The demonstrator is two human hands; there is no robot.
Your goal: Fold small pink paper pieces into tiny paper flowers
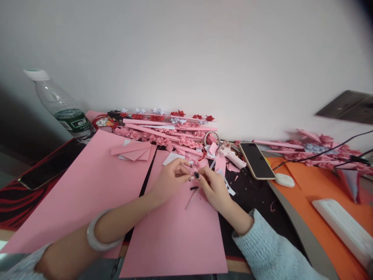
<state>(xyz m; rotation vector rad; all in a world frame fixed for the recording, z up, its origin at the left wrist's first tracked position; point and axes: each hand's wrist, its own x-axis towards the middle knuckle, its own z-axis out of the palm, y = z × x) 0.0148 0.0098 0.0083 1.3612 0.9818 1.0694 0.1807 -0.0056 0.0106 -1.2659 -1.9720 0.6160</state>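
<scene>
My left hand (173, 177) and my right hand (214, 184) meet fingertip to fingertip over a long sheet of pink paper (180, 241). Both are closed in a pinch on a small piece of pink paper (193, 170), mostly covered by the fingers. Just below the fingertips, a thin pale stick (190, 201) and a short black piece (194, 188) lie on the sheet. Beyond my right hand rests a glue gun (231, 153), close to a roll of tape (211, 138).
Pink paper-flower stems (163, 136) are heaped along the wall. Folded pink pieces (132, 150) lie on another pink sheet (96, 186). A water bottle (62, 105) stands at left. To the right are a phone (257, 160), a white case (284, 180), orange paper (309, 206) and black cables (320, 151).
</scene>
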